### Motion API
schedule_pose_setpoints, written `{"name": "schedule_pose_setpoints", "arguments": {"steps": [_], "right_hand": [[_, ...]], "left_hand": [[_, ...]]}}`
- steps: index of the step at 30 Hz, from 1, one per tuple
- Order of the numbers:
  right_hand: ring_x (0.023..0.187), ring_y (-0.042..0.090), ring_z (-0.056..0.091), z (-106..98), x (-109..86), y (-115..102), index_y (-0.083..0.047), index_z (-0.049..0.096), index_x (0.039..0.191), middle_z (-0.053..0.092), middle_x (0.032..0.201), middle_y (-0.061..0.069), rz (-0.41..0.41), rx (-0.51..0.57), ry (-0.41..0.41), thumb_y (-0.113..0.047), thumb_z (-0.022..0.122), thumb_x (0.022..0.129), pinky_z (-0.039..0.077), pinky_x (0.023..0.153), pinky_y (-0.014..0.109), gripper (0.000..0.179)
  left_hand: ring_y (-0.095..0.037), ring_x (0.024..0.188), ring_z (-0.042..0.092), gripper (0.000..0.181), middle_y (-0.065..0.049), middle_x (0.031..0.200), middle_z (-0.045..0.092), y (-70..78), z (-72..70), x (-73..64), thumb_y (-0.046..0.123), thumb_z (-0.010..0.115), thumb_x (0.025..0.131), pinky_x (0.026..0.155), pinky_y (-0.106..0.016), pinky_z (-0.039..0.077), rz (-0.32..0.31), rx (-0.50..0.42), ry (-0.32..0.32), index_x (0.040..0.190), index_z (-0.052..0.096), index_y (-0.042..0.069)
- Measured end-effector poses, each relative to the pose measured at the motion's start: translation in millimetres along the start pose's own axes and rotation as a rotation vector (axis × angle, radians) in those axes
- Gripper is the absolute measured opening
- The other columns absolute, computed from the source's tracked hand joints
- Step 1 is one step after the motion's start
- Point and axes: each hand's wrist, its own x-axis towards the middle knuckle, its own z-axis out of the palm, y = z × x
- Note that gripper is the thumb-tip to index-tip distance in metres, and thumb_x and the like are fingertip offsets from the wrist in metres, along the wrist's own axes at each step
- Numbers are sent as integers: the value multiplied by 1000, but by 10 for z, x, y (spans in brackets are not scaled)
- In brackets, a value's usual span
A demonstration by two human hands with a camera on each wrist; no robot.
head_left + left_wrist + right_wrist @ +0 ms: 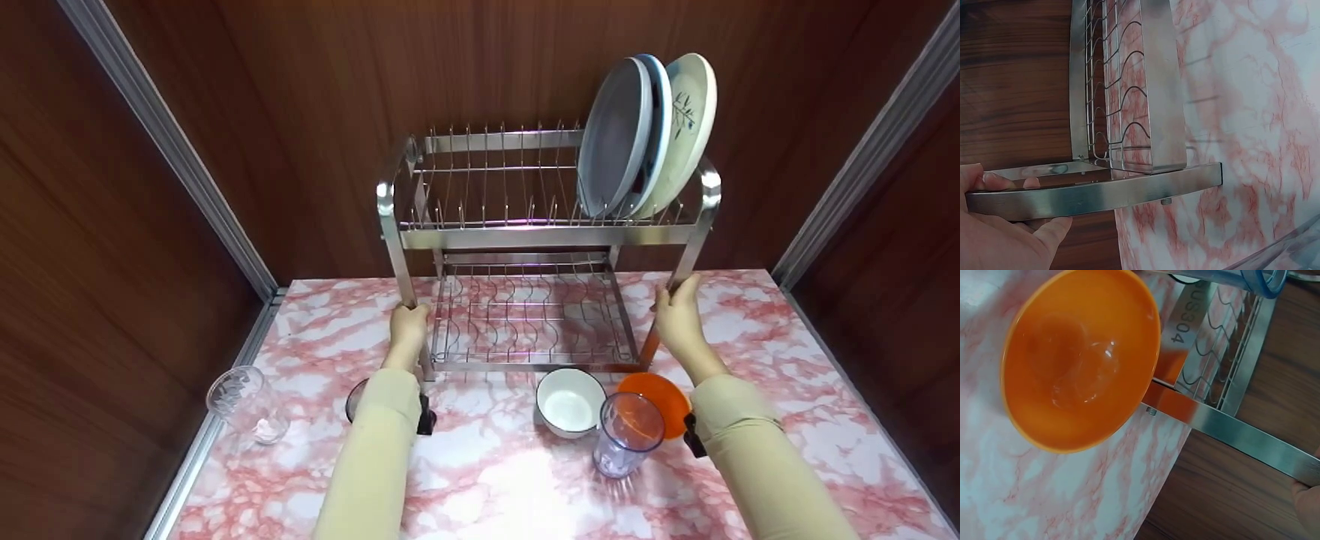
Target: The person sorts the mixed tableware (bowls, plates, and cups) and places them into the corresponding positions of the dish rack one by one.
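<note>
1. The person's left hand [409, 330] grips the left front upright of the two-tier, silver metal dish rack [547, 238], fingers curled round the flat post, parted by little more than its width.
2. The right hand [681, 322] holds the right front upright, its fingers closed about the metal.
3. The rack spans the space between both hands' fingers, its upper tier above them.
4. Above the right fingers, a round grey plate [613, 139], a blue-rimmed plate [664, 112] and a cream, plant-patterned plate [696, 131] lean in that tier.
5. Nearer than the right fingers sit a round orange bowl [660, 394], a dark-rimmed white bowl [570, 403] and a transparent, purple-tinted tumbler [618, 454].
6. Left of the left fingers, and nearer, is a clear patterned glass [247, 401] on the pink-and-white marbled tabletop [480, 480].
</note>
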Motion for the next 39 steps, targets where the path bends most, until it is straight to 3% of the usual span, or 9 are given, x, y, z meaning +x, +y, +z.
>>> {"name": "schedule_pose_setpoints", "arguments": {"steps": [8,16,19,23,28,31,34,37,39], "right_hand": [[80,27,46,13,0,33,5,21,113,37,87,10,-13,4,-3,-5,30,98,39,71,22,20],[75,5,45,34,-26,74,5,23,118,41,95,13,16,47,-18,-6,33,97,40,73,19,26],[90,17,53,48,-91,149,6,22,122,44,106,22,42,68,-36,-3,34,97,43,87,29,30],[116,38,42,31,-208,238,6,20,131,40,122,31,74,109,-65,0,34,95,34,104,45,40],[128,39,35,-47,-375,333,1,17,141,35,135,31,99,145,-105,0,38,93,28,110,46,52],[128,39,36,-102,-488,386,0,20,143,35,139,27,103,144,-113,1,39,94,34,107,38,53],[121,33,46,-141,-630,461,1,30,138,43,134,25,93,126,-72,2,40,94,39,98,18,46],[109,14,53,-162,-826,548,2,38,134,51,125,24,87,86,-24,4,40,92,37,87,3,42],[100,2,53,-166,-988,592,2,39,133,54,120,23,93,109,5,7,40,90,38,85,2,43]], "left_hand": [[-16,63,37,9,1,66,38,3,1,-10,13,48,86,59,-26,33,-4,-5,-14,80,42,9],[-15,59,35,10,2,62,36,2,-8,32,12,48,85,56,-27,31,-10,0,-9,77,42,9],[-16,60,36,10,1,62,36,-3,-3,34,11,48,85,57,-26,31,-6,8,-2,77,43,9],[-16,63,37,7,1,64,36,-4,-1,15,12,49,85,58,-26,31,0,-8,-12,80,44,9],[-16,61,35,6,1,63,35,1,7,8,12,48,84,56,-27,30,-8,-3,-20,81,45,8],[-16,60,35,5,1,62,35,9,17,22,12,48,83,56,-27,30,-1,15,-15,80,46,8],[-16,60,35,6,2,61,35,6,22,39,12,48,82,55,-26,30,9,13,-16,78,45,8],[-15,59,34,7,2,60,34,-10,17,51,11,48,82,54,-26,29,13,10,-8,77,45,9],[-15,58,34,8,2,60,33,-24,13,52,11,49,82,54,-26,29,8,13,-2,76,44,9]]}}
